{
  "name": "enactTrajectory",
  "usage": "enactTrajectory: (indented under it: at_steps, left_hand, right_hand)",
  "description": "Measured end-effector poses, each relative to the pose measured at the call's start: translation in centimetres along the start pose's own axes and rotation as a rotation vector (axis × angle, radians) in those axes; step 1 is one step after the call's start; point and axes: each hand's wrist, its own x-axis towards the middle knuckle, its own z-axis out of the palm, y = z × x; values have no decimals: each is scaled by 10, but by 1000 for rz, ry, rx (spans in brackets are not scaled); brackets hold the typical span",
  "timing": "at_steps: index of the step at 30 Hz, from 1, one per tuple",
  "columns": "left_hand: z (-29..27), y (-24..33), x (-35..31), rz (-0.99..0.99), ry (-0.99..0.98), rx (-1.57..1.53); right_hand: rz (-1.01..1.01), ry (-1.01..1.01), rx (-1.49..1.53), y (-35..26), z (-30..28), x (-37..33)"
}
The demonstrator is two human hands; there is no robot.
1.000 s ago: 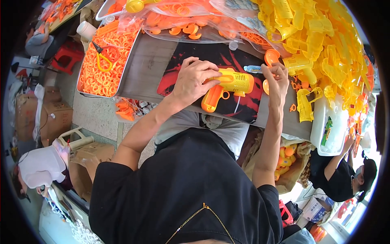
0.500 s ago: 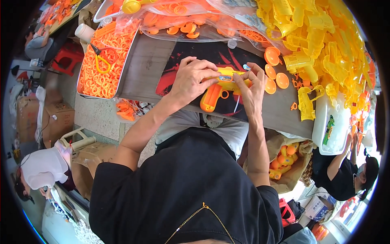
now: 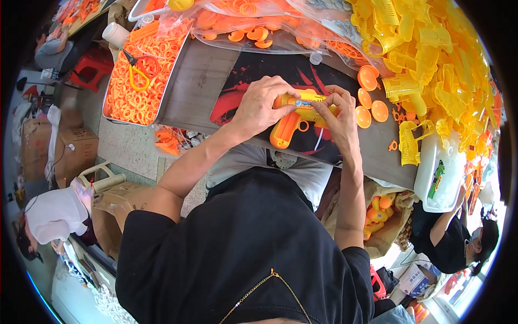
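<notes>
A yellow toy gun with an orange grip point(image 3: 282, 133) and an orange trigger lies across between my hands, above a black and red mat point(image 3: 253, 70). My left hand point(image 3: 264, 106) is closed round its rear end, thumb below and fingers over the top. A small blue and white sticker point(image 3: 304, 103) shows on the gun's side. Curled fingers of my right hand point(image 3: 342, 114) grip the yellow front part, the thumb side touching the sticker's right end. What lies under these fingertips is hidden.
An orange-ring tray point(image 3: 141, 81) with scissors point(image 3: 136, 70) stands left. Orange half-domes point(image 3: 380, 111) and a heap of yellow shells point(image 3: 426, 70) lie right, near a white bin point(image 3: 453, 178). Below the table is a sack of toy parts point(image 3: 394, 227). Other people sit on both sides.
My right hand has come down over the gun's front, its fingers more curled. The small sticker that showed at its fingertip no longer shows there. The left hand keeps its hold.
</notes>
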Motion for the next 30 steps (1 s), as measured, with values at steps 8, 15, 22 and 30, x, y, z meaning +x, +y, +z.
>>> enactTrajectory:
  at_steps: [8, 15, 22, 30]
  left_hand:
    - [0, -5, -1, -52, -74, -70]
    - [-2, -8, -3, -51, -46, -122]
    - [1, -11, -8, 241, 60, 79]
    - [1, -10, -7, 310, 53, 70]
  right_hand:
    - [-444, 15, -262, -14, -12, -4]
    - [-515, -58, -278, -16, 1, -14]
    - [-450, 34, -397, -7, 9, -33]
    - [112, -214, 234, -13, -16, 12]
